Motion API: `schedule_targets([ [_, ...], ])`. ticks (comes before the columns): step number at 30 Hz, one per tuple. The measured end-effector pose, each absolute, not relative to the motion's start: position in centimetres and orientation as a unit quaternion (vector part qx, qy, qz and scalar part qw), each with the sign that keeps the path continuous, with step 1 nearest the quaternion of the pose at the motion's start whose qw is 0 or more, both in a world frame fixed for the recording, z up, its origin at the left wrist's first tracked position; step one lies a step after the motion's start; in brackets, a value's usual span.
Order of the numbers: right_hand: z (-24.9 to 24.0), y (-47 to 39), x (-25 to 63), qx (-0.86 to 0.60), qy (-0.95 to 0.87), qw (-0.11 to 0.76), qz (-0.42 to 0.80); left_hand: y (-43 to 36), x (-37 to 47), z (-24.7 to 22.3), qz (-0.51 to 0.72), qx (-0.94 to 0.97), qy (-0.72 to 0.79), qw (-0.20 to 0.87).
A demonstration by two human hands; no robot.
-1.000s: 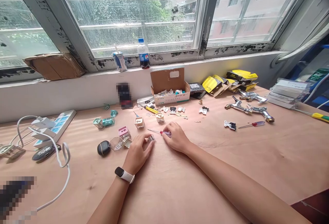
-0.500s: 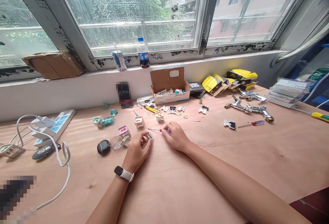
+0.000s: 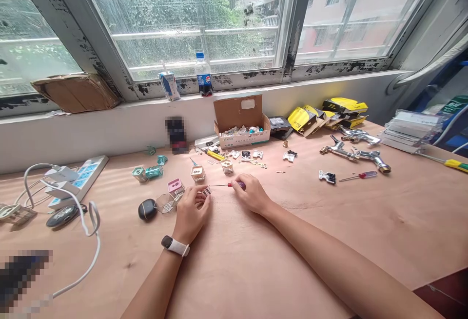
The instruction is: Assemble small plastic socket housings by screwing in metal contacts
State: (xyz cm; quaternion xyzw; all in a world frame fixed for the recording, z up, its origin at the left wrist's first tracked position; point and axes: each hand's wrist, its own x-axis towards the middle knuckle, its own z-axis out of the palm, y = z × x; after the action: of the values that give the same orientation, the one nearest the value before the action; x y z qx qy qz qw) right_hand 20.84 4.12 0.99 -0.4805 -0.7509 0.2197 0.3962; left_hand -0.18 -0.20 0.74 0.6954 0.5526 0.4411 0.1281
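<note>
My right hand (image 3: 252, 193) is closed round the red and purple handle of a screwdriver (image 3: 230, 185). The thin shaft points left, its tip close to a small pale part with a metallic glint (image 3: 206, 191). My left hand (image 3: 192, 214) pinches that part between thumb and fingers, which partly hide it; whether the tip touches it I cannot tell. Just beyond my left fingers stand a pink two-hole pencil sharpener (image 3: 176, 186) and a cream one (image 3: 198, 173). A clear hexagonal cover (image 3: 165, 203) lies beside my left hand.
A black rounded case (image 3: 147, 209) sits left of my left hand. Teal sharpener pieces (image 3: 153, 171) and an open carton of parts (image 3: 244, 139) lie farther back. At right are metal taps (image 3: 340, 150) and another screwdriver (image 3: 360, 176). A white cable (image 3: 97, 246) crosses the left side.
My left hand and the small part have shifted slightly left and up. The screwdriver has turned from slanting to nearly level, its tip now by the part.
</note>
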Motion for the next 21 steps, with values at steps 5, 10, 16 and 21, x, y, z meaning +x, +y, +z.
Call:
schedule_targets([
  [5,1.12,4.03,20.91,-0.471,-0.745,0.416,0.223,-0.17,-0.21,0.64,0.449,0.691,0.553,0.126],
  [10,1.24,3.99,20.97,-0.476,-0.726,0.431,0.246,-0.2,-0.23,0.8,0.441,0.68,0.566,0.151],
  [16,1.27,4.07,21.1,-0.489,-0.697,0.437,0.289,-0.24,-0.22,1.03,0.441,0.67,0.57,0.176],
  [21,1.32,4.14,21.18,-0.498,-0.689,0.43,0.305,-0.22,-0.2,0.97,0.442,0.671,0.567,0.18],
])
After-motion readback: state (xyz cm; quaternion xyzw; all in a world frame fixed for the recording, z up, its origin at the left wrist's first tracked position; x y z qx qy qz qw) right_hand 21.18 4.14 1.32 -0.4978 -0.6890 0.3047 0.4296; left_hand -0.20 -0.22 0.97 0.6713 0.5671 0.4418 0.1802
